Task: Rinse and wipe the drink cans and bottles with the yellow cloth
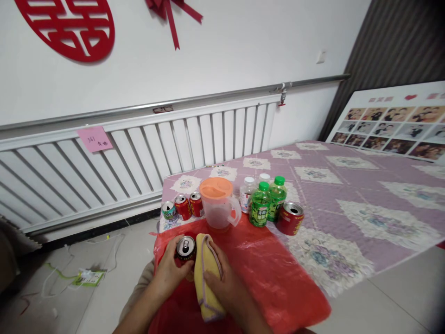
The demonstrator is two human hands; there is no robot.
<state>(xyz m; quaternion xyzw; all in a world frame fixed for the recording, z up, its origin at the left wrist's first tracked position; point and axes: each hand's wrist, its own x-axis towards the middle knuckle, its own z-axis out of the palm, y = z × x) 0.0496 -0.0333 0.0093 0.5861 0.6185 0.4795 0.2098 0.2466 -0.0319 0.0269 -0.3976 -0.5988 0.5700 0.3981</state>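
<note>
Head view: five cans are counted in all. One, the held can (186, 248), is gripped at the near edge of the desk (313, 204), above the red plastic sheet (267, 273); its top is turned upward, and whether its base is resting on the sheet cannot be told. It is grasped by the fingers of the left hand (170, 268), curled around its side. One yellow cloth (202, 273), folded and edged in purple, is clutched by the fingers of the right hand (222, 278). Its upper end is placed just beside the can; whether the two are touching cannot be made out.

Three small cans are stood in a row at the left: one turquoise can (169, 213) and two red cans (182, 208). Beside them, one pitcher (217, 208) is topped by one orange lid (216, 187). To its right, four bottles are grouped: two green-capped bottles (260, 208) and, behind, two white-capped bottles (246, 194), one mostly hidden. One large red can (290, 220) is set next to them. On the radiator (181, 144), one pink note (95, 139) is stuck.
</note>
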